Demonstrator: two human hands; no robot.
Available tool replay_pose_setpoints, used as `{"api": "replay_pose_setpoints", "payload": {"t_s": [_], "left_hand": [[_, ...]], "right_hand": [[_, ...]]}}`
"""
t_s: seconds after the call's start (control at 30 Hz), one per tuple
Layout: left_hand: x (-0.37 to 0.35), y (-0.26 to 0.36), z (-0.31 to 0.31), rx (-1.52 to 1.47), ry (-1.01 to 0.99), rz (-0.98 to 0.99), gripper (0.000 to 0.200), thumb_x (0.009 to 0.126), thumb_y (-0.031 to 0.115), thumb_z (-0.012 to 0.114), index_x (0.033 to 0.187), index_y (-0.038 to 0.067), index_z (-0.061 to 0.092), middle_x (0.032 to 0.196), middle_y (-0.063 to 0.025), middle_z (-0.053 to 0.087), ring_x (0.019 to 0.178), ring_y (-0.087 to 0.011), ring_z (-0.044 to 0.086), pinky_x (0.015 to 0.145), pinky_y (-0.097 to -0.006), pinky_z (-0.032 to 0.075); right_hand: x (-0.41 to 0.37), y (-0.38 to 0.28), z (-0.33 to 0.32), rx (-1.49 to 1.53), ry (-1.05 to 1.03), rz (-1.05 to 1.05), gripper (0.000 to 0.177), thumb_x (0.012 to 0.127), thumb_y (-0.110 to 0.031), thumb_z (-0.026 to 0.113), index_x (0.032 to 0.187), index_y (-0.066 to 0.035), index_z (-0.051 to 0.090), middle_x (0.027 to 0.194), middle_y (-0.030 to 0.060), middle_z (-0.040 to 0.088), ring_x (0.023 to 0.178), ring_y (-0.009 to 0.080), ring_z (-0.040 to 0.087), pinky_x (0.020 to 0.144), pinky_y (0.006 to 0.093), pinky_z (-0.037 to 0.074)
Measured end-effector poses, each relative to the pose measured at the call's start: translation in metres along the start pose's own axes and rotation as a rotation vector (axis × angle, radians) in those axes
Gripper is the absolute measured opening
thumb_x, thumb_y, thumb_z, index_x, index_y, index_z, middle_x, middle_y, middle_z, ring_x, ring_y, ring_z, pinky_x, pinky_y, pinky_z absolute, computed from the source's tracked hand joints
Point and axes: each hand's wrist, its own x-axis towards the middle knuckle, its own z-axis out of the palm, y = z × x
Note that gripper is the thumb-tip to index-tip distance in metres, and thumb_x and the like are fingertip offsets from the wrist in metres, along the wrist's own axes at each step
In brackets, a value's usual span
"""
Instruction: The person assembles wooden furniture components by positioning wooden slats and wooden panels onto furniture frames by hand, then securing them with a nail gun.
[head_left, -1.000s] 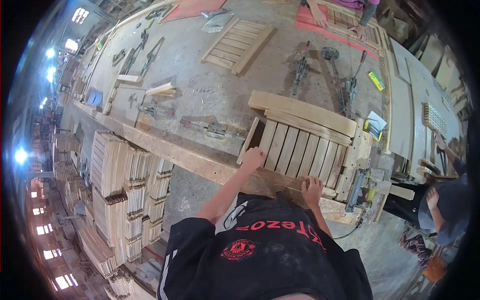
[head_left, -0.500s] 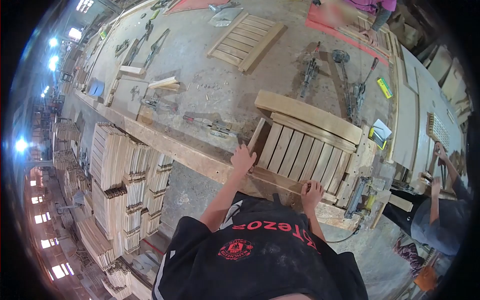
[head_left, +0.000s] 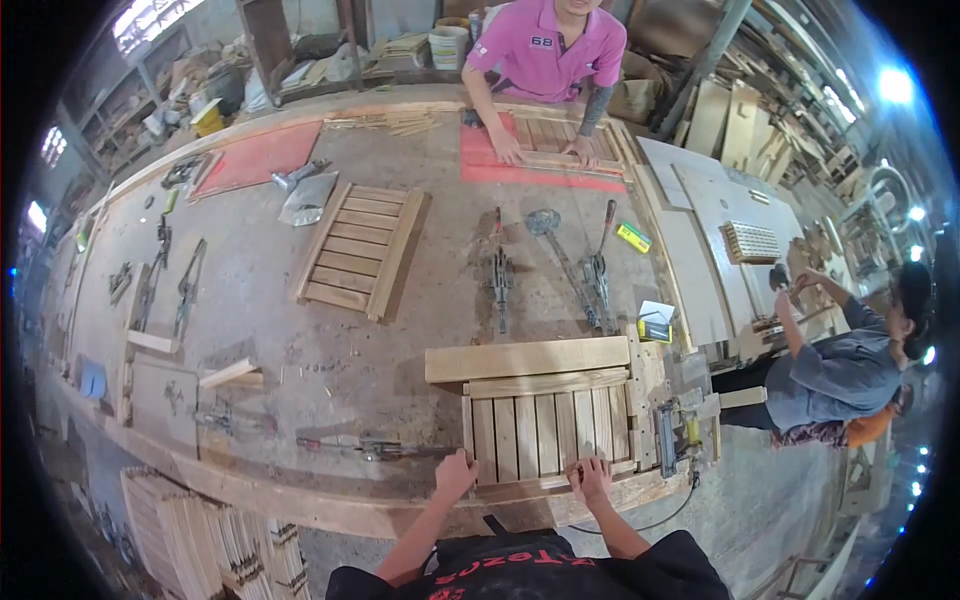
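Observation:
A slatted wooden panel [head_left: 545, 430] lies at the bench's near edge, its slats running away from me. My left hand [head_left: 457, 474] is closed round the near end of a narrow wooden strip [head_left: 467, 425] along the panel's left side. The fingers of my right hand [head_left: 591, 480] are curled at the panel's near rail [head_left: 540, 486]; whatever they hold is hidden. Beyond the panel's far rail [head_left: 550, 383] lies a thick wooden block [head_left: 525, 359]. A metal clamp device [head_left: 665, 438] is fixed at the panel's right.
A second slatted panel [head_left: 350, 245] lies farther back. Bar clamps [head_left: 500, 275] and a mallet [head_left: 545, 225] are beyond the block. A person in a pink shirt [head_left: 550, 50] works across the bench on a red sheet [head_left: 485, 160]. Another person in grey [head_left: 850, 350] stands at right.
My view has swung up and round to the right. The strip by my left hand was angled away from the panel and now lies along its left side. My right hand stays at the near rail.

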Motion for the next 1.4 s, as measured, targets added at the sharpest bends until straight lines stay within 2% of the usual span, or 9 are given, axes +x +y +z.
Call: {"api": "replay_pose_setpoints", "payload": {"t_s": [0.1, 0.27, 0.47, 0.57, 0.63, 0.77, 0.93, 1.13, 1.4], "left_hand": [[0.007, -0.011, 0.004, -0.052, -0.072, 0.018, 0.043, 0.083, 0.039, 0.062, 0.103, 0.001, 0.056, 0.086, -0.0237, 0.066, 0.084, -0.0408, 0.066, 0.075, -0.0502, 0.054], [0.014, -0.024, -0.005, -0.206, -0.166, 0.08, 0.043, 0.083, 0.04, 0.063, 0.097, 0.0, 0.06, 0.091, -0.0235, 0.066, 0.086, -0.0408, 0.066, 0.076, -0.05, 0.054], [0.019, -0.031, -0.009, -0.256, -0.254, 0.077, 0.043, 0.08, 0.041, 0.065, 0.097, 0.002, 0.063, 0.099, -0.0228, 0.066, 0.092, -0.0386, 0.065, 0.078, -0.0481, 0.053], [0.023, -0.035, -0.007, -0.288, -0.263, 0.057, 0.044, 0.08, 0.042, 0.065, 0.099, 0.003, 0.062, 0.104, -0.0226, 0.065, 0.093, -0.0373, 0.065, 0.081, -0.0473, 0.053], [0.019, -0.031, -0.022, -0.318, -0.282, 0.033, 0.04, 0.078, 0.038, 0.068, 0.099, 0.005, 0.065, 0.098, -0.02, 0.067, 0.095, -0.0359, 0.066, 0.08, -0.0482, 0.053], [0.035, -0.036, 0.046, -0.541, -0.102, -0.003, 0.039, 0.078, 0.039, 0.068, 0.101, 0.008, 0.064, 0.098, -0.0182, 0.068, 0.094, -0.0368, 0.066, 0.083, -0.0489, 0.052], [0.036, -0.031, 0.062, -0.882, 0.195, 0.095, 0.042, 0.08, 0.045, 0.066, 0.103, 0.01, 0.063, 0.099, -0.0173, 0.068, 0.095, -0.0379, 0.065, 0.085, -0.0498, 0.051], [0.042, -0.044, 0.012, -0.581, -0.213, 0.099, 0.046, 0.081, 0.048, 0.065, 0.105, 0.009, 0.063, 0.1, -0.0179, 0.068, 0.096, -0.0382, 0.065, 0.086, -0.0501, 0.05], [0.034, -0.047, -0.02, -0.245, -0.438, 0.126, 0.05, 0.081, 0.052, 0.064, 0.106, 0.008, 0.062, 0.101, -0.0187, 0.068, 0.097, -0.0388, 0.065, 0.087, -0.0504, 0.05]], "right_hand": [[0.012, -0.011, 0.011, -0.145, 0.041, 0.043, 0.009, 0.076, -0.017, 0.062, 0.079, -0.01, 0.057, 0.081, 0.0102, 0.056, 0.086, 0.0327, 0.055, 0.076, 0.0458, 0.044], [0.098, -0.129, 0.001, 0.336, 0.077, 0.179, 0.009, 0.081, -0.01, 0.061, 0.078, -0.002, 0.059, 0.069, 0.0119, 0.06, 0.065, 0.0257, 0.059, 0.06, 0.0355, 0.047], [0.203, -0.334, 0.065, 0.61, -0.248, -0.256, 0.017, 0.088, -0.018, 0.062, 0.09, -0.001, 0.063, 0.072, 0.0053, 0.062, 0.065, 0.0089, 0.055, 0.061, 0.0256, 0.045], [0.239, -0.424, 0.115, 0.583, -0.471, -0.379, 0.021, 0.086, -0.022, 0.064, 0.089, -0.001, 0.063, 0.077, 0.0093, 0.065, 0.07, 0.0175, 0.062, 0.066, 0.0304, 0.049], [0.25, -0.454, 0.168, 0.501, -0.35, -0.512, 0.025, 0.083, -0.025, 0.066, 0.09, -0.001, 0.064, 0.081, 0.0115, 0.067, 0.074, 0.0233, 0.065, 0.068, 0.0346, 0.05], [0.234, -0.512, 0.192, 0.444, -0.5, -0.365, 0.034, 0.08, -0.03, 0.069, 0.095, 0.0, 0.064, 0.083, 0.0135, 0.067, 0.077, 0.0283, 0.065, 0.07, 0.0377, 0.051], [0.18, -0.53, 0.208, 0.305, -0.347, -0.465, 0.026, 0.084, -0.029, 0.064, 0.09, -0.003, 0.062, 0.081, 0.0152, 0.062, 0.081, 0.0332, 0.06, 0.073, 0.0443, 0.048], [0.174, -0.516, 0.234, 0.107, -0.324, -0.528, 0.019, 0.089, -0.019, 0.048, 0.087, -0.005, 0.06, 0.084, 0.0191, 0.061, 0.082, 0.0379, 0.061, 0.07, 0.0511, 0.051], [0.191, -0.42, 0.155, 0.656, -0.607, -0.24, 0.028, 0.091, -0.029, 0.059, 0.097, -0.002, 0.058, 0.08, 0.0161, 0.064, 0.074, 0.0289, 0.064, 0.064, 0.0394, 0.049]]}}
